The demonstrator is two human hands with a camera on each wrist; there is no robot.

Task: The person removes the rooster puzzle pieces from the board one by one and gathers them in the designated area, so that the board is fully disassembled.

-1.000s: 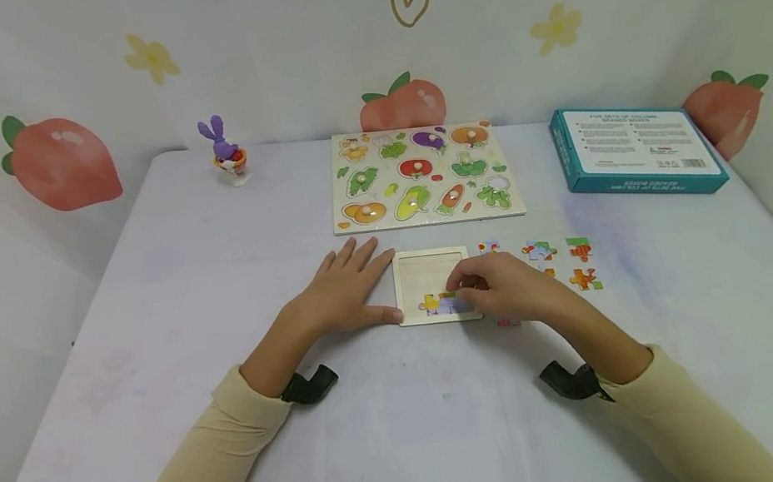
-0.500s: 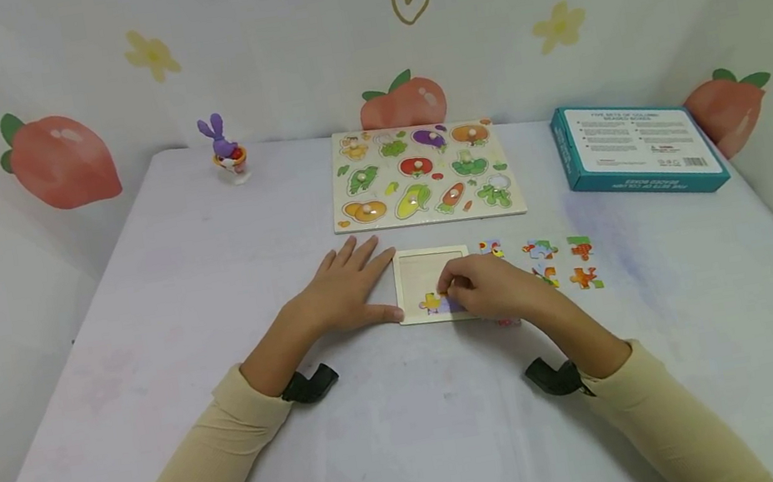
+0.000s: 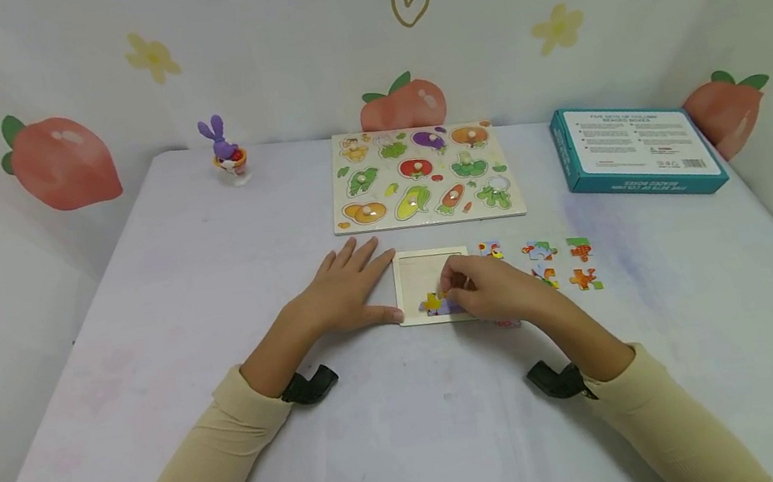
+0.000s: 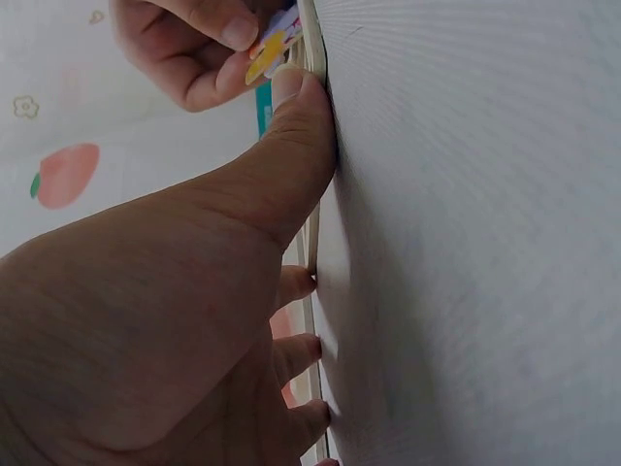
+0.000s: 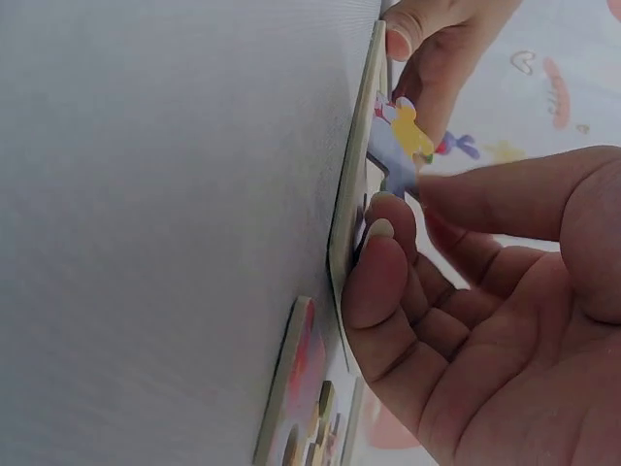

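A small wooden puzzle tray (image 3: 422, 272) lies between the hands. My left hand (image 3: 343, 294) rests flat on the table with its fingers spread, and its thumb touches the tray's near left corner. Between thumb and fingers my right hand (image 3: 496, 288) pinches a yellow and lilac jigsaw piece (image 3: 433, 303) over the tray's lower part. Seen from the right wrist, this piece (image 5: 393, 146) stands tilted up from the tray. The right fingers hide part of it and the tray's near right area.
Several loose jigsaw pieces (image 3: 538, 251) lie right of the tray, one partly under the right hand. Behind stands a vegetable peg puzzle board (image 3: 387, 224). A teal box (image 3: 638, 150) is at the back right, a purple rabbit figure (image 3: 221, 145) at the back left.
My right hand has shifted slightly left over the tray, and the jigsaw piece it pinches has moved and tilted a little. The left hand has stayed in place.
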